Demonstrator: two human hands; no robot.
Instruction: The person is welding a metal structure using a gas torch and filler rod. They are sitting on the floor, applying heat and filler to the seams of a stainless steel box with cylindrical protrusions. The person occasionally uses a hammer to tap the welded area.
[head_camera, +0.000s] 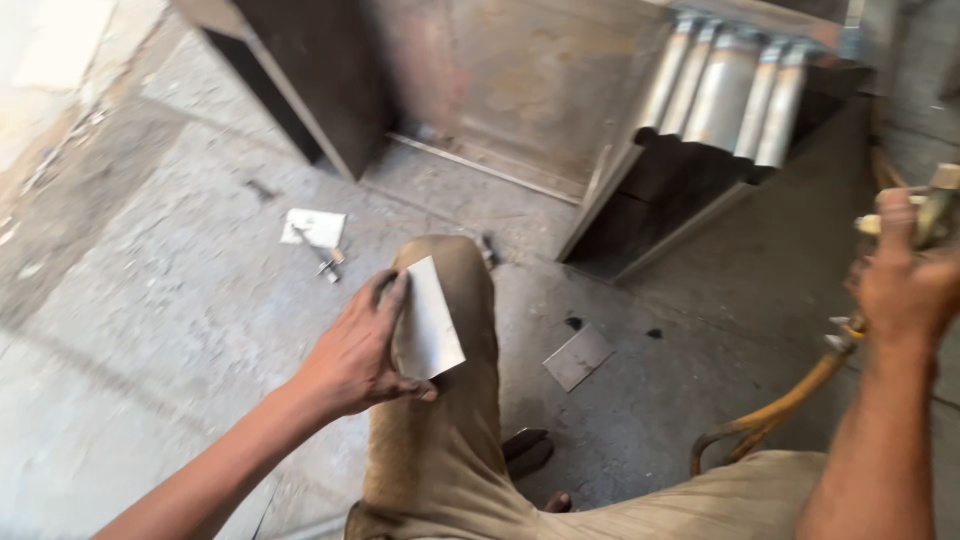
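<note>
My left hand (360, 350) grips a small flat rectangular metal plate (430, 318) and holds it over my raised left knee. My right hand (900, 285) is out at the right edge, closed around the handle of a tool (935, 215) that is blurred and partly cut off. A yellow hose (775, 410) runs down from that tool to the floor. I am squatting in tan trousers, with a sandalled foot (527, 450) below the knee.
A large rusty steel frame (520, 90) with a row of grey metal tubes (725, 90) stands ahead on the concrete floor. Another small metal plate (578, 356) lies right of my knee. A white paper scrap (314, 226) and small tool (328, 262) lie left.
</note>
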